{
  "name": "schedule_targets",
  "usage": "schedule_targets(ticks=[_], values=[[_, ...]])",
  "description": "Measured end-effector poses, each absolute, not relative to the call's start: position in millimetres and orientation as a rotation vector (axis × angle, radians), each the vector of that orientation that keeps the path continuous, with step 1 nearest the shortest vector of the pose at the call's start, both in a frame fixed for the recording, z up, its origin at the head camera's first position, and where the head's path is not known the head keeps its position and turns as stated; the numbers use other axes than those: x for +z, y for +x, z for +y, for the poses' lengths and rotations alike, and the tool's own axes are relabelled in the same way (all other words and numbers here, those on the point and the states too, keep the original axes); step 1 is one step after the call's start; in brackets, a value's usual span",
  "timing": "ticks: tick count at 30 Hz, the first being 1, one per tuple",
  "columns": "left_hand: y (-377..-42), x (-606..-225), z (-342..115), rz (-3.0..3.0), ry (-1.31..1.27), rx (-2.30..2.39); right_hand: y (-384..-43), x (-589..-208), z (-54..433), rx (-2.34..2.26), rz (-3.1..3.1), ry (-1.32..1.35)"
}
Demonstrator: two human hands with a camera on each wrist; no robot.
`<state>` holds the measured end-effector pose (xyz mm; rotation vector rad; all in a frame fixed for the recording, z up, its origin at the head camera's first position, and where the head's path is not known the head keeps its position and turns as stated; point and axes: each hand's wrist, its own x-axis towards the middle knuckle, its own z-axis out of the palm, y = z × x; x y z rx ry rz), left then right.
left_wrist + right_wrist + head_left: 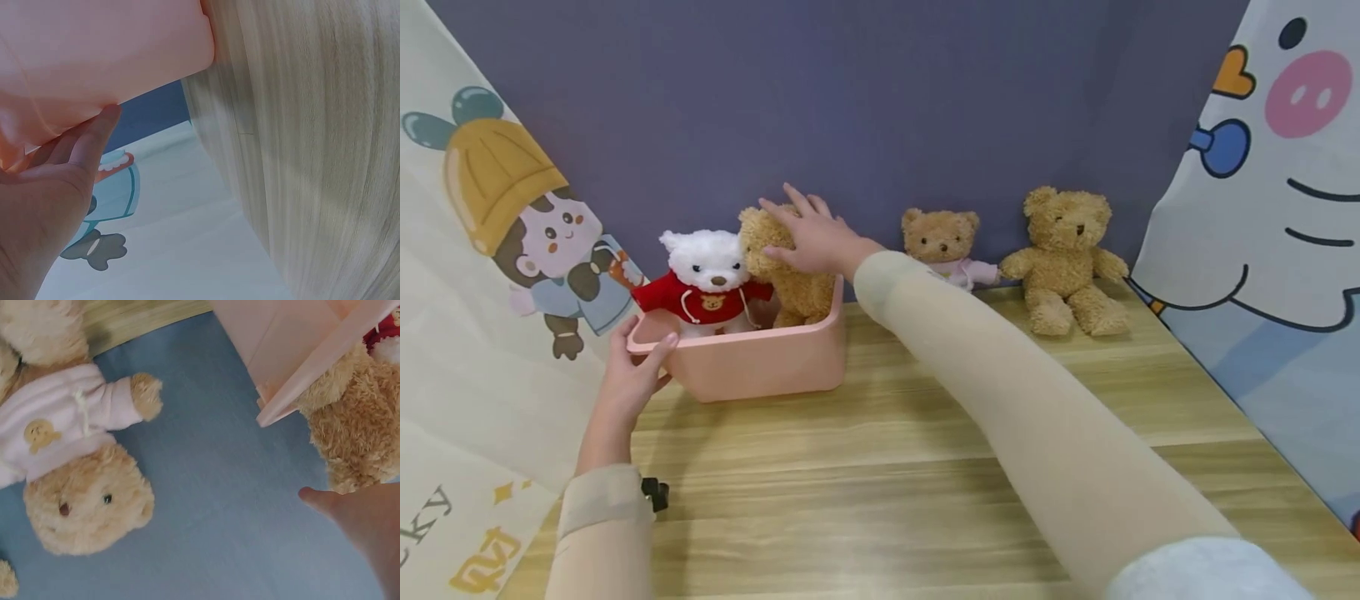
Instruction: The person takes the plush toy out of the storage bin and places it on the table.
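A pink plastic bin [760, 367] stands on the table against the back wall. In it sit a white teddy bear [706, 257] in a red hoodie and a brown teddy bear [805, 302] beside it. My left hand [631, 367] grips the bin's left end, thumb at the rim; the left wrist view shows its fingers [94, 134] against the bin's outside. Spread and mostly straight, the fingers of my right hand [822, 240] lie over the brown bear's head. In the right wrist view, the thumb [319, 499] sticks out beside the bear's fur [356, 434].
Right of the bin, a small teddy bear [942, 237] in a pale pink top sits by the wall, partly behind my right forearm. A larger bare brown bear [1066, 258] sits farther right. Printed cloths hang on both sides of the wooden table [850, 517].
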<state>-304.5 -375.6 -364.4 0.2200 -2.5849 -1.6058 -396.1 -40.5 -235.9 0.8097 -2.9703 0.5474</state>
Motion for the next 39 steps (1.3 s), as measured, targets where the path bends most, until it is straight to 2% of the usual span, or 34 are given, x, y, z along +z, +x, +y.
schedule_targets(ticks=[13,34,39], values=[[-297,-366,-383,-2.588,0.256,-1.592,-411,-252,-74,0.506,-2.949,0.766],[-303,-366,-379,-2.541,0.254,-1.655,-408,-256,-70,0.262,-3.064,0.560],[-304,-366,-375,-2.549,0.251,-1.655,-411,-254,-67,0.421,-3.102,0.472]])
